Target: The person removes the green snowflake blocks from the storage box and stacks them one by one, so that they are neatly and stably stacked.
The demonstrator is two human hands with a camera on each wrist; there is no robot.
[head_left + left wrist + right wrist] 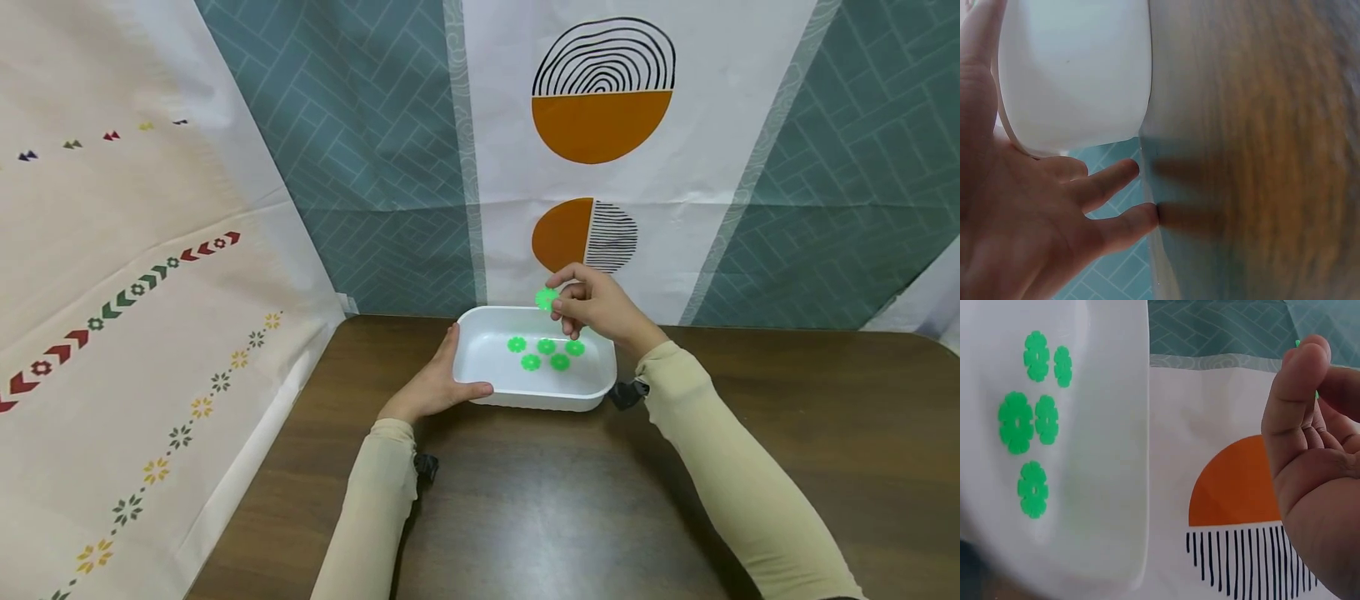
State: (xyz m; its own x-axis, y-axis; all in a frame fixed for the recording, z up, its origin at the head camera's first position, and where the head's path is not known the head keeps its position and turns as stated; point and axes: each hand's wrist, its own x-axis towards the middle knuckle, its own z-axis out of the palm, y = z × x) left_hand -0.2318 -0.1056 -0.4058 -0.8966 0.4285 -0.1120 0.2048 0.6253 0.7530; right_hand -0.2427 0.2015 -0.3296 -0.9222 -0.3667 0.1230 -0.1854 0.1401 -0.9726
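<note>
A white plastic tray [480, 354] sits near the table's far edge. My left hand [438, 379] holds its left end, thumb over the near rim and the other fingers along the end wall. In the left wrist view two fingers of the left hand [1066, 212] reach down beside the tray [1075, 75]. Above the tray's back rim, my right hand [592, 308] pinches a green flower-shaped disc [545, 298] between thumb and forefinger. In the right wrist view the right hand [1316, 450] mostly hides that disc. Several matching green discs [559, 362] lie flat inside the tray.
A dark brown wooden table [525, 500] extends in front and to both sides. Behind it hangs a teal and white curtain [375, 167] with orange shapes. A cream patterned cloth [150, 333] hangs along the left side.
</note>
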